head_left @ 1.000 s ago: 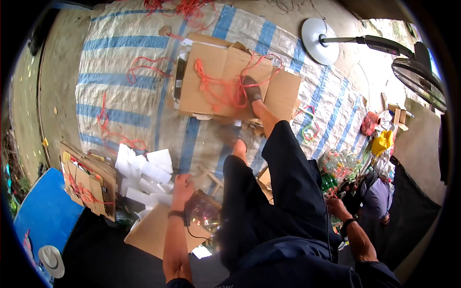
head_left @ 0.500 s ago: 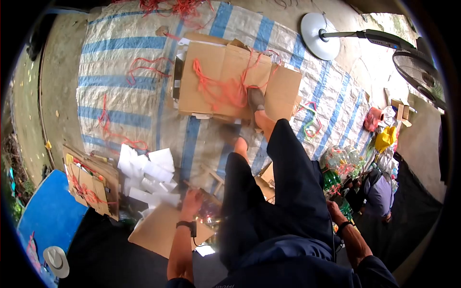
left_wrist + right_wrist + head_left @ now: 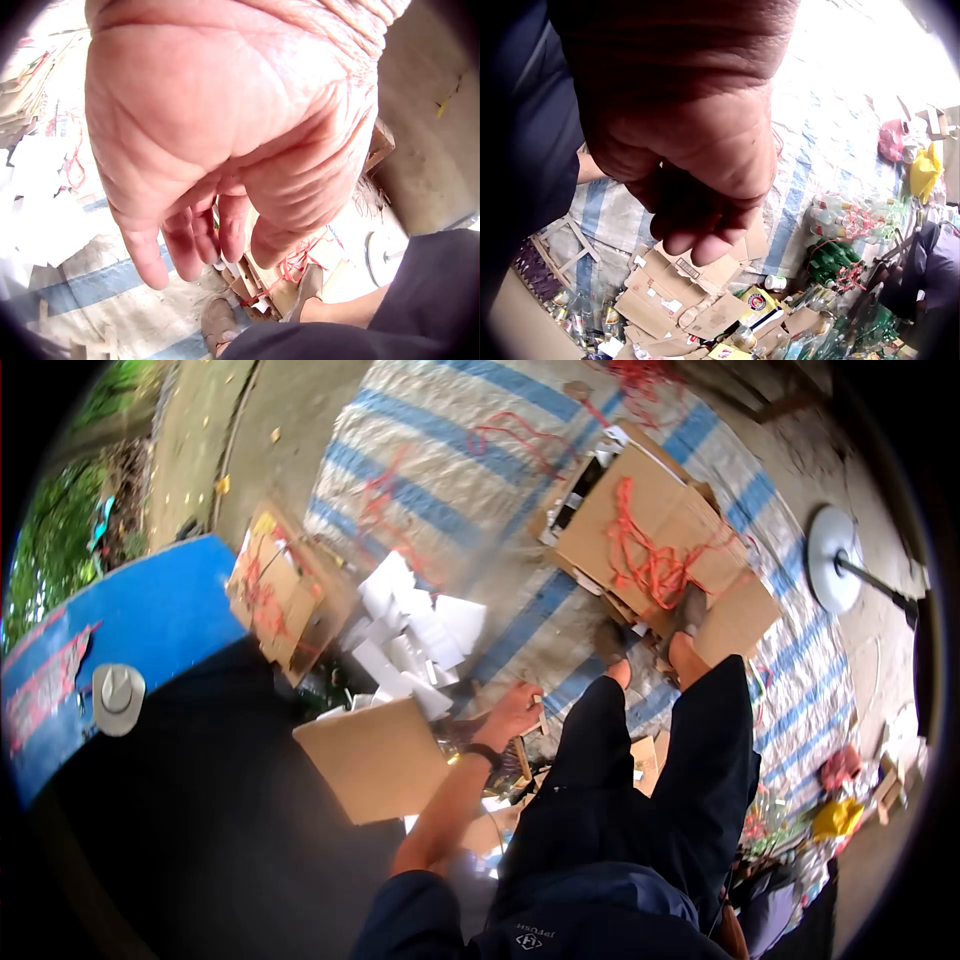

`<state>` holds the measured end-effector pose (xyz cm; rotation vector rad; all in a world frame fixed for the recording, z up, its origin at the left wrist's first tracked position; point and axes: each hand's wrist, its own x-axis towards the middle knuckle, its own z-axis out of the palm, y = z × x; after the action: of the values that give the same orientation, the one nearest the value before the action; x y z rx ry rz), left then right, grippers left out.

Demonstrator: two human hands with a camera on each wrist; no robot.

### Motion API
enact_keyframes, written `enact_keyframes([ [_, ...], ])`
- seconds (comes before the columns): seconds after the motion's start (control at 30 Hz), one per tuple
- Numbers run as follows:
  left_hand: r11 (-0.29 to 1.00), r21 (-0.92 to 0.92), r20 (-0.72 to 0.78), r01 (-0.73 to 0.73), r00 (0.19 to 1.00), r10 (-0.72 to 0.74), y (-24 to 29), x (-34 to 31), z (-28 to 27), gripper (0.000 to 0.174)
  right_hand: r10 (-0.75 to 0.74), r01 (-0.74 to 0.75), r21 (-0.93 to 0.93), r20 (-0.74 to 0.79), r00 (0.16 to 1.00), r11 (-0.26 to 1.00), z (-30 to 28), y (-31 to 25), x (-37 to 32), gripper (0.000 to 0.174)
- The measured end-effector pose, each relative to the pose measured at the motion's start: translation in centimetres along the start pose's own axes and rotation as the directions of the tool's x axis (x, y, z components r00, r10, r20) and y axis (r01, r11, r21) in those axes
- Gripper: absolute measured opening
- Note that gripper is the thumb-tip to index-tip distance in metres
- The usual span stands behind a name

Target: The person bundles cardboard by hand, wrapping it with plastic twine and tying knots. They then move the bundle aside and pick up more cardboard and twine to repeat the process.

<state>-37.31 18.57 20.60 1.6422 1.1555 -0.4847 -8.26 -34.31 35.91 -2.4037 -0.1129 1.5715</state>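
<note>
My left hand (image 3: pixel 514 712) hangs over a basket of bottles (image 3: pixel 512 768) in the head view, near white foam pieces (image 3: pixel 425 635) and a flat cardboard sheet (image 3: pixel 375 765). In the left wrist view the same hand (image 3: pixel 232 142) has loosely bent fingers and holds nothing. Loosely curled and empty, my right hand (image 3: pixel 697 157) hangs above flattened cardboard (image 3: pixel 656 289) and bottles in the right wrist view; the head view hides it. One foot rests at the edge of the cardboard stack (image 3: pixel 600 530), where red string (image 3: pixel 640 555) lies.
A striped tarp (image 3: pixel 430 510) covers the ground. A tied cardboard bundle (image 3: pixel 275 595) stands beside a blue table (image 3: pixel 185 610) bearing a hat (image 3: pixel 118 698). At the right are a fan base (image 3: pixel 833 560) and a yellow bag (image 3: pixel 837 818). Green bottles (image 3: pixel 832 262) lie near a seated person.
The head view has swung toward the left, so the scene sits farther right and tilted. My left hand has reached forward, away from my body. My right hand has dropped out of the head view.
</note>
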Motion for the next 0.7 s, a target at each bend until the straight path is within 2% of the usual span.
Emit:
enact_keyframes([
  [0.17,0.995,-0.074,-0.011,0.069,0.997,-0.07,-1.4,-2.4,1.9,0.025,-0.026,0.028,-0.116,0.019,0.999,0.993,-2.1,-1.1,3.1,0.024],
  [0.23,0.995,-0.091,-0.046,0.046,0.998,-0.05,-2.4,-3.9,2.5,0.026,-0.031,0.034,-0.146,0.025,0.999,0.989,-2.9,-1.5,3.9,0.024],
  [0.3,0.99,-0.092,-0.028,0.106,0.994,-0.109,-3.2,-5.3,3.0,0.029,-0.036,0.04,-0.175,0.028,0.999,0.984,-3.6,-1.8,4.6,0.024],
  [0.33,0.979,-0.165,-0.068,0.117,0.989,-0.13,-3.6,-6.1,3.5,0.03,-0.04,0.044,-0.184,0.028,0.999,0.982,-3.9,-2.0,5.0,0.024],
  [0.43,0.98,-0.179,-0.06,0.088,0.993,-0.101,-5.4,-7.7,4.7,0.032,-0.04,0.045,-0.214,0.028,0.999,0.976,-4.4,-2.1,5.8,0.024],
  [0.47,0.98,-0.158,-0.027,0.12,0.992,-0.126,-5.6,-8.2,4.8,0.033,-0.045,0.05,-0.228,0.028,0.999,0.972,-4.8,-2.0,6.0,0.024],
  [0.6,0.984,-0.133,-0.052,0.123,0.99,-0.13,-7.6,-8.8,6.9,0.033,-0.062,0.066,-0.251,0.024,0.998,0.966,-5.1,-2.1,6.5,0.024],
  [0.7,0.972,-0.193,-0.046,0.136,0.988,-0.147,-7.7,-9.0,7.2,0.033,-0.068,0.07,-0.256,0.017,0.998,0.964,-5.2,-2.2,6.3,0.024],
])
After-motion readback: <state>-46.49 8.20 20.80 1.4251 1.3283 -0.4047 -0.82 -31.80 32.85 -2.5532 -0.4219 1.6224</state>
